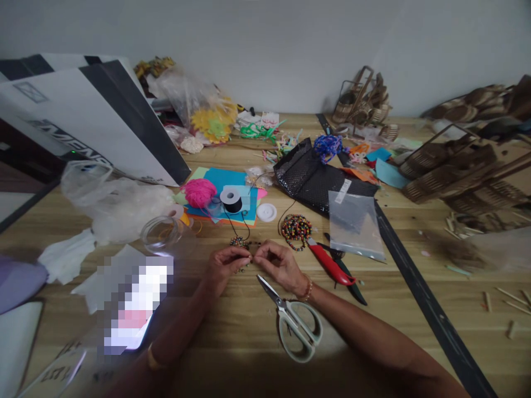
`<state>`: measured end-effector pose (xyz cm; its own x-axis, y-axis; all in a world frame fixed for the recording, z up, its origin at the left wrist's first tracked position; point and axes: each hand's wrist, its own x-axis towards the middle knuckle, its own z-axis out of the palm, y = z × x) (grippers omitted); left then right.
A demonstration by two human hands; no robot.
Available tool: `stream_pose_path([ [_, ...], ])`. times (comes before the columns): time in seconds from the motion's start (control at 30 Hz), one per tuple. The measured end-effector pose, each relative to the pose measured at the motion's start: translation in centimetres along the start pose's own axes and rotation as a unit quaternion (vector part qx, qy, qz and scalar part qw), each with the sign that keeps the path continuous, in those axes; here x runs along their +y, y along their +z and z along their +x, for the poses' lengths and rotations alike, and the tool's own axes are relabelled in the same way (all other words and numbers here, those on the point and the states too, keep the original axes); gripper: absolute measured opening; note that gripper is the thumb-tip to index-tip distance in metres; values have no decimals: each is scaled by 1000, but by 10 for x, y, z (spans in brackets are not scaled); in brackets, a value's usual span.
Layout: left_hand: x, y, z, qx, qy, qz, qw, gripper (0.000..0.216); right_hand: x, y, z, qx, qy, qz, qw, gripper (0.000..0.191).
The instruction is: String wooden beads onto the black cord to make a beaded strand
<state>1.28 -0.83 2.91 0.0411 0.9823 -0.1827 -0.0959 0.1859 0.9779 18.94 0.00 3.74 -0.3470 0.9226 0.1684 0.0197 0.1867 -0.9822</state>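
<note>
My left hand (226, 263) and my right hand (277, 262) meet fingertip to fingertip over the wooden table (232, 342), both pinched on a thin black cord strung with small coloured beads (239, 242). The cord runs back to a black thread spool (231, 200) lying on coloured paper sheets (219, 179). A coiled string of multicoloured beads (296, 228) lies just beyond my right hand. White-handled scissors (295, 322) rest under my right wrist, which wears a beaded bracelet.
Red-handled pliers (331, 265), a clear zip bag (354, 224), a black bubble mailer (315, 179), a pink yarn ball (199, 192), a white lid (266, 212), a glass jar (162, 233) and plastic bags (112, 202) surround the hands. Wooden craft baskets (452, 166) crowd the right; a large white box (83, 119) stands left.
</note>
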Motion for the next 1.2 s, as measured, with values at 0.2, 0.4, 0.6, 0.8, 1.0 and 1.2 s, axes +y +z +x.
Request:
stream_pose_path([
  [0.2, 3, 2, -1, -3, -1, 0, 1000, 12, 2, 0, 0, 2, -9, -8, 1000, 23],
  [0.4, 1, 2, -1, -5, -1, -9, 1000, 11, 3, 0, 0, 3, -6, -5, 1000, 23],
  [0.6, 3, 3, -2, -5, 4, -11, 1000, 11, 4, 0, 1, 0, -4, -9, 1000, 22],
  [0.8, 1, 2, -2, -6, 2, 4, 1000, 13, 4, 0, 1, -9, -13, -14, 1000, 25],
  [1.0, -1, 1, -1, -3, 2, 18, 1000, 13, 7, 0, 1, -3, -10, -6, 1000, 23],
  [1.2, -1, 2, 0, 5, -12, 10, 1000, 13, 7, -1, 1, -9, -11, -1, 1000, 20],
])
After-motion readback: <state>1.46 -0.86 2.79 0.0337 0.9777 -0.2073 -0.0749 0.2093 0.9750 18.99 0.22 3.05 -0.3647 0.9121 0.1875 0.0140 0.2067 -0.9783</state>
